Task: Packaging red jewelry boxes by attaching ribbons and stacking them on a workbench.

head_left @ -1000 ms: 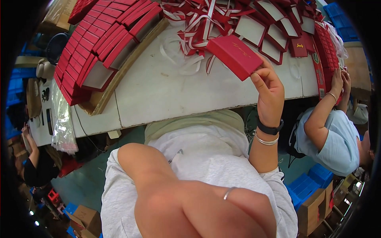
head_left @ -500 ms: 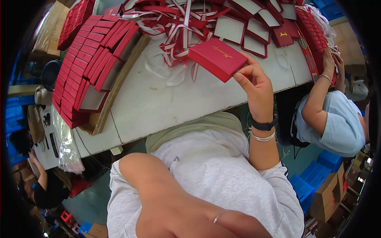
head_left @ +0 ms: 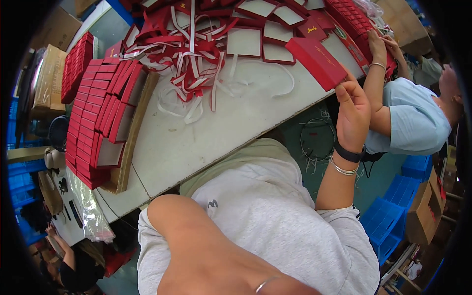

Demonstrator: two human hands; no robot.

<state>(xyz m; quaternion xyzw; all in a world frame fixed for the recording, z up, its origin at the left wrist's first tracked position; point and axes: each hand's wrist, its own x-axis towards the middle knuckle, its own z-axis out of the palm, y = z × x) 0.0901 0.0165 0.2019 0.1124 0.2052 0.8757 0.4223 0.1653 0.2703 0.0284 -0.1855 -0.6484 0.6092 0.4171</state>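
Observation:
Near the table's right edge my right hand (head_left: 354, 115) grips a flat red gift box (head_left: 317, 63) by its near corner, thumb and fingers closed on it. The box is tilted, its gold-lettered lid turned up. Low in the picture, close to the camera, lies my left hand (head_left: 231, 278) with a ring on it; its fingers run out of sight past the lower edge. Red-and-white ribbons (head_left: 194, 64) are heaped on the table left of the held box. Beyond them rest several open box halves with white insides (head_left: 244, 42).
Stacked red boxes (head_left: 96, 118) fill a cardboard tray (head_left: 129, 147) at the left of the white table (head_left: 196, 137). A co-worker in a light blue top (head_left: 413, 118) reaches to more red boxes at the right. Blue crates (head_left: 386, 223) stand on the floor at the right.
My right hand has moved rightward with the red box, which is now tipped more steeply. My view has turned, so the table and the stacks appear shifted. The left hand stays low and close.

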